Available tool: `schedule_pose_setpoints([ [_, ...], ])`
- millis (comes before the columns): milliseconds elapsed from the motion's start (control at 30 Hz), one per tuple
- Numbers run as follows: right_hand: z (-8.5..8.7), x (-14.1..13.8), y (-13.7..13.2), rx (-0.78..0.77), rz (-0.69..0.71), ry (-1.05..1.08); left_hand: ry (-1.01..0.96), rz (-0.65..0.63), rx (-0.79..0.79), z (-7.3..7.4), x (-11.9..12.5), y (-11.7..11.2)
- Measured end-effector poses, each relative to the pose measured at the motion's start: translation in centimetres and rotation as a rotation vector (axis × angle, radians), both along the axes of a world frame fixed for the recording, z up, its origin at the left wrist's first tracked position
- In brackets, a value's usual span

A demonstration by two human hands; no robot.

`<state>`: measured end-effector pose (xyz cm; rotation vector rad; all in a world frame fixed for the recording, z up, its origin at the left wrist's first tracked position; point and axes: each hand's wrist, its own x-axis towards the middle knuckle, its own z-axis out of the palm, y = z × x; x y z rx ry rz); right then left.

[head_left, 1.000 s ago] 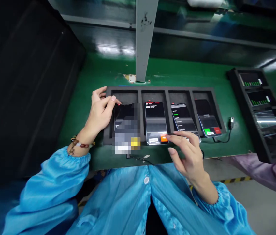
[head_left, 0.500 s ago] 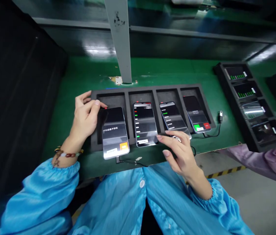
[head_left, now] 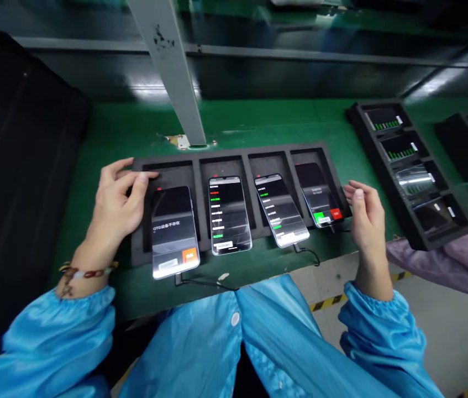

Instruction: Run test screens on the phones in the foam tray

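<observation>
A black foam tray (head_left: 221,152) with compartments lies along the green bench, bearing several lit smartphones. My left hand (head_left: 120,199) grips its far left corner, thumb and forefinger over the rim. Beside that hand, the leftmost phone (head_left: 173,229) shows an orange button and a cable at its lower end. A second phone (head_left: 229,215) and a third phone (head_left: 281,210) display lists of text lines. Green and red buttons mark the rightmost phone (head_left: 319,193). At the tray's right end my right hand (head_left: 366,218) has its fingers bent together; what they hold is hidden.
Another black tray (head_left: 414,235) with several phones stands to the right, and a further dark tray (head_left: 461,143) lies beyond it. A grey metal post (head_left: 171,72) rises behind my tray. A pink sleeve (head_left: 457,260) shows at right. Black cloth hangs at left.
My right hand has left the area over the second and third phones and moved right to the tray's end, where the loose cable plug was. My left hand stays at the corner. The view has shifted.
</observation>
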<state>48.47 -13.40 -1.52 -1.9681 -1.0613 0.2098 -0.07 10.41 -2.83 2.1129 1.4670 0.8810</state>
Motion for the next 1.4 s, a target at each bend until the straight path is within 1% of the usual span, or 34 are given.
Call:
schedule_pose_setpoints([
  [67,-0.2,0.1,0.3,0.023,0.004,0.066,0.012,0.010,-0.004,0.1,-0.4,1.0],
  [133,-0.3,-0.1,0.3,0.034,0.045,0.096,0.026,0.015,-0.009,0.3,-0.8,2.1],
  [233,0.0,-1.3,0.0,0.060,0.130,0.033,0.046,0.035,-0.016,0.6,-1.3,3.1],
  [333,0.6,-2.9,-1.0,0.089,0.236,-0.138,0.042,0.072,-0.037,0.7,-1.3,3.1],
  [433,1.0,-4.0,-2.0,0.105,0.401,-0.242,0.013,0.102,-0.059,0.7,-1.2,2.5],
  [500,1.1,-4.3,-2.5,0.054,0.505,-0.268,0.002,0.111,-0.063,0.7,-1.1,2.2],
  [567,1.1,-4.3,-2.6,-0.004,0.556,-0.268,0.000,0.108,-0.065,0.6,-1.1,2.2],
  [633,1.0,-4.0,-2.5,0.019,0.523,-0.236,0.004,0.102,-0.060,0.5,-1.2,2.3],
  [700,0.9,-3.6,-2.1,0.109,0.440,-0.177,0.025,0.099,-0.046,0.2,-1.5,2.7],
  [767,0.8,-3.2,-1.8,0.157,0.358,-0.129,0.056,0.101,-0.025,-0.1,-1.8,3.0],
  [900,0.4,-2.7,-1.4,0.121,0.278,-0.094,0.084,0.087,-0.007,-0.4,-2.2,3.4],
  [1167,-0.2,-2.5,-1.9,0.119,0.278,-0.111,0.067,0.091,-0.002,-0.4,-2.3,3.4],
  [1267,-0.1,-2.7,-1.3,0.122,0.326,-0.111,0.065,0.089,0.016,-0.6,-2.4,3.5],
  [1400,0.1,-2.6,-0.2,0.054,0.395,-0.108,0.057,0.076,0.022,-0.8,-2.5,3.6],
])
